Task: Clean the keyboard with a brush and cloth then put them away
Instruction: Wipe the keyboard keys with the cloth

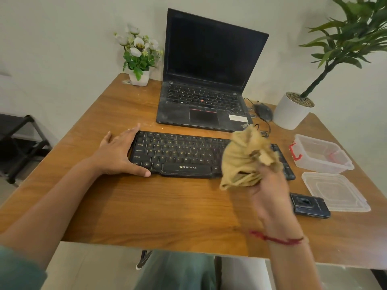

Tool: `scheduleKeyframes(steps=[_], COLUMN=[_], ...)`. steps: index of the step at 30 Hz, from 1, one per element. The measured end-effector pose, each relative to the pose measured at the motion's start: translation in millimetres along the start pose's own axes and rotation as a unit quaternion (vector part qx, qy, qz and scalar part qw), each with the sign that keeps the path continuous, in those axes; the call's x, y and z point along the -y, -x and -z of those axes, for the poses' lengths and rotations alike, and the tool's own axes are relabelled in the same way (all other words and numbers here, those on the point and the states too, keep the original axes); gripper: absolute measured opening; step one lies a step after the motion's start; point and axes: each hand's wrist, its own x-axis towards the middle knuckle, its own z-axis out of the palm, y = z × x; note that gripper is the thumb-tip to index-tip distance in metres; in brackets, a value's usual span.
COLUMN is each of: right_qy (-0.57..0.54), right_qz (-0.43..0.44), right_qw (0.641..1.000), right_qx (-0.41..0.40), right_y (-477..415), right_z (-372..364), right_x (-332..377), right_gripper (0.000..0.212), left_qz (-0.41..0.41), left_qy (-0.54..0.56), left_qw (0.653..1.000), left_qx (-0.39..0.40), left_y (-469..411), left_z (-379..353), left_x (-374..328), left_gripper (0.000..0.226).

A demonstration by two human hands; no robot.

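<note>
The keyboard [182,155] is steadied by the flat left hand [117,153]; the cloth [245,158] is gripped in the right hand [270,193]. Wiping is judged underway, stowing undone

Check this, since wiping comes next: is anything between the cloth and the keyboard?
Nothing visible does. The right hand holds the bunched cloth over the right part of the keyboard; the left hand rests at its left end.

A red thread [276,239] is tied at the wrist of the right hand [270,191]. A teal-green sleeve [18,268] is worn on the left arm, grey-green trousers [178,271] below; both forearms are uncovered.
</note>
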Motion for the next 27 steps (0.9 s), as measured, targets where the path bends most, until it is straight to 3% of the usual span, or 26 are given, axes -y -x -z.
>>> scheduleKeyframes(steps=[1,3,6,9,11,16,18,19,23,27], right_qy=[0.002,0.133,0.399,0.552,0.576,0.448,0.444,0.481,0.635,0.678], right_qz=[0.033,0.112,0.169,0.200,0.216,0.222,0.268,0.307,0.395,0.401], right_qw=[0.998,0.982,0.901,0.806,0.776,0.798,0.786,0.756,0.577,0.526], right_qx=[-0.054,-0.081,-0.029,0.079,0.135,0.337,0.336,0.320,0.330,0.322], right_y=[-8.9,-16.0,-13.1,5.6,19.9,42.7,36.4,31.1,18.7,16.8], right_z=[9.1,13.3,-3.3,-29.3,-42.5,-84.1,-101.0,-107.7,-118.7,-107.8], right_x=[3.6,1.6,-23.1,-58.3,-73.5,-79.2,-84.7,-88.1,-100.6,-99.1], right_gripper=[0.020,0.020,0.016,0.018,0.036,0.038,0.042,0.045,0.054,0.067], left_qz=[-0.002,-0.009,-0.014,-0.011,-0.012,-0.023,-0.020,-0.018,-0.021,-0.024], left_qy=[-0.002,-0.005,0.015,0.031,0.035,0.019,0.013,0.008,0.023,0.035], left_qw=[1.000,1.000,0.999,0.998,0.998,1.000,1.000,1.000,1.000,0.999], left_qx=[0.005,0.012,0.035,0.050,0.044,0.000,-0.008,-0.010,0.001,0.004], left_y=[-0.5,-0.7,0.5,2.5,3.1,4.3,3.1,2.7,4.2,4.7], left_z=[0.1,0.9,5.7,10.4,9.9,3.6,1.9,1.5,3.5,5.8], left_x=[-0.1,0.4,1.4,1.0,0.6,-0.3,-1.5,-1.8,-1.3,1.8], left_gripper=[0.147,0.148,0.150,0.148,0.146,0.131,0.121,0.118,0.128,0.135])
